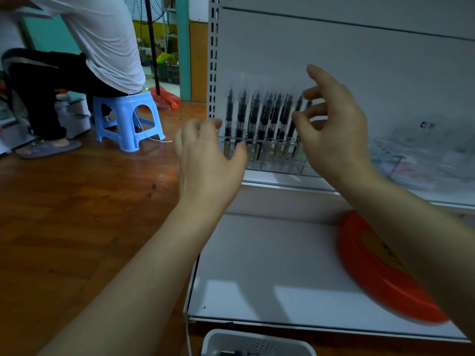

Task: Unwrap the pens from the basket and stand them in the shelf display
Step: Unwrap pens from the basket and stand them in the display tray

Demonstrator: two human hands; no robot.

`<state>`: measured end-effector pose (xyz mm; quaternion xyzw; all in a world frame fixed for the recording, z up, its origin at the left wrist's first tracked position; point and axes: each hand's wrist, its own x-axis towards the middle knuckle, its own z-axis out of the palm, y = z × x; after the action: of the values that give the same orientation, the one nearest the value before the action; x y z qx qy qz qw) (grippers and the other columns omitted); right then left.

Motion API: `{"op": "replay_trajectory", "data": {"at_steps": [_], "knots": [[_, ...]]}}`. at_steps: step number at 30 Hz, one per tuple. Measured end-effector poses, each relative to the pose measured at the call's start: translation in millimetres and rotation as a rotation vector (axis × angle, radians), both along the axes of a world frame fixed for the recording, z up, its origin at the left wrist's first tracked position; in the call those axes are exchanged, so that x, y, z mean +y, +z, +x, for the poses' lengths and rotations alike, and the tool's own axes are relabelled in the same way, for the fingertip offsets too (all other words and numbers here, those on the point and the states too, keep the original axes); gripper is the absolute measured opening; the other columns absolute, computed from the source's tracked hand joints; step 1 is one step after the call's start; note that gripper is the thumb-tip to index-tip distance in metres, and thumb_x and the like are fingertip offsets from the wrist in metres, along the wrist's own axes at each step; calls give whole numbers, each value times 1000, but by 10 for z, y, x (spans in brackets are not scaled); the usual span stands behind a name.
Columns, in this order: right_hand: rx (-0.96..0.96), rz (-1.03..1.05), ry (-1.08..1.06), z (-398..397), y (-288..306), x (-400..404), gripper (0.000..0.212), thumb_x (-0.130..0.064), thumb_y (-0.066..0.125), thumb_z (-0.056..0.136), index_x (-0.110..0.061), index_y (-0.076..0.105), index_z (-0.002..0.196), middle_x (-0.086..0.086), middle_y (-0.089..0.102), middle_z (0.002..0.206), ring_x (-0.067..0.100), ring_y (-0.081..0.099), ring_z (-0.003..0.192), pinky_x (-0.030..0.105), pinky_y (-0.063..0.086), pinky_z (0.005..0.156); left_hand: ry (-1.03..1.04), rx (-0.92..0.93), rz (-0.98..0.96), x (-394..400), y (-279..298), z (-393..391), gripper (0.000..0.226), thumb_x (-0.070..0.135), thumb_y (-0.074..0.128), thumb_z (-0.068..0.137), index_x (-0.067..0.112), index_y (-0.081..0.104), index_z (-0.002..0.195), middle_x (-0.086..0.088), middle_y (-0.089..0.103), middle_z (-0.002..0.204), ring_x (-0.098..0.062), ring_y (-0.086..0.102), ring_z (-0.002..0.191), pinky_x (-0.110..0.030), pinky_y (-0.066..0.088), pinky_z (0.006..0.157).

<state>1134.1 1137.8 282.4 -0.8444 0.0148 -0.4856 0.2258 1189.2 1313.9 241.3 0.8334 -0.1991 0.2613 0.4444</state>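
Observation:
Several black pens (264, 124) with gold lower ends stand in a row in a clear display box (280, 167) on the white shelf (285, 179). My left hand (209, 160) hovers at the row's left end with loosely curled fingers and holds nothing. My right hand (334, 129) is raised at the row's right end, fingers relaxed and spread, with fingertips close to the last pens. Whether they touch is blurred. The white basket (257, 343) shows its rim at the bottom edge, under my arms.
An orange round tray (380, 276) lies on the lower white shelf (259, 273). Clear wrapped packets (424, 155) sit on the upper shelf to the right. On the wooden floor at left a person sits on a blue plastic stool (128, 119).

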Motion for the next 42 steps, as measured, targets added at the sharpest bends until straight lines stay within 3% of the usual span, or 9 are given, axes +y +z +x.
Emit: {"op": "replay_trajectory", "data": {"at_steps": [4, 7, 11, 20, 25, 27, 33, 40, 42], "knots": [[-68, -6, 39, -211, -172, 55, 47, -10, 64, 93, -18, 53, 138, -1, 58, 113, 7, 59, 82, 16, 51, 73, -72, -203, -89, -14, 1, -141, 28, 34, 65, 90, 19, 61, 113, 2, 56, 111, -12, 49, 106, -18, 34, 83], [-78, -3, 52, -427, -388, 125, 44, -11, 65, 94, -16, 54, 136, -2, 58, 109, 11, 61, 84, 16, 50, 74, -284, -178, -124, -65, -104, -324, 8, 25, 65, 93, 18, 63, 94, 6, 59, 93, -5, 56, 85, -13, 42, 70], [-50, 35, 49, -762, -843, 163, 37, -8, 66, 93, -13, 58, 129, -2, 61, 107, 9, 60, 86, 15, 48, 77, -451, -80, -86, -144, -417, -554, 11, 23, 64, 94, 17, 65, 85, 7, 60, 84, -6, 57, 80, -14, 41, 65], [414, 66, 51, -1338, -2278, 156, 39, -25, 61, 94, -18, 57, 132, -9, 61, 105, 0, 51, 92, 6, 38, 81, -566, 381, 164, -129, -1737, -831, 8, 30, 57, 97, 25, 61, 102, 13, 61, 96, -3, 56, 91, -24, 47, 79], [765, 26, 155, -1597, -2969, 165, 44, -35, 60, 97, -24, 52, 139, -9, 63, 113, 9, 57, 104, 26, 49, 86, -670, 614, 484, -17, -2359, -957, 16, 33, 56, 97, 24, 64, 108, 9, 64, 101, -7, 59, 95, -36, 52, 88], [897, -48, 188, -1667, -3183, 166, 47, -36, 59, 97, -25, 49, 142, -6, 64, 117, 13, 58, 109, 24, 47, 86, -706, 702, 588, 34, -2527, -971, 20, 32, 55, 98, 24, 62, 116, 6, 63, 108, -10, 59, 98, -38, 51, 91], [1146, -60, 265, -1709, -3486, 197, 56, -36, 57, 98, -32, 36, 149, -7, 56, 139, 13, 53, 121, 25, 46, 93, -721, 819, 805, 205, -2912, -1057, 25, 30, 59, 97, 28, 55, 121, 5, 59, 118, -15, 58, 106, -38, 50, 96], [1389, -192, 270, -1611, -3772, 241, 35, -26, 52, 100, -19, 52, 134, 5, 59, 122, 23, 58, 110, 27, 41, 76, -745, 888, 991, 283, -3179, -1020, 41, 28, 55, 99, 23, 48, 138, -2, 51, 138, -20, 49, 124, -35, 41, 105], [1455, -272, 271, -1580, -3843, 267, 30, -18, 52, 97, -18, 57, 127, 7, 59, 118, 27, 57, 108, 31, 44, 78, -733, 870, 1061, 258, -3246, -1016, 41, 28, 54, 100, 19, 48, 139, -5, 48, 140, -23, 46, 127, -37, 40, 107]]}}
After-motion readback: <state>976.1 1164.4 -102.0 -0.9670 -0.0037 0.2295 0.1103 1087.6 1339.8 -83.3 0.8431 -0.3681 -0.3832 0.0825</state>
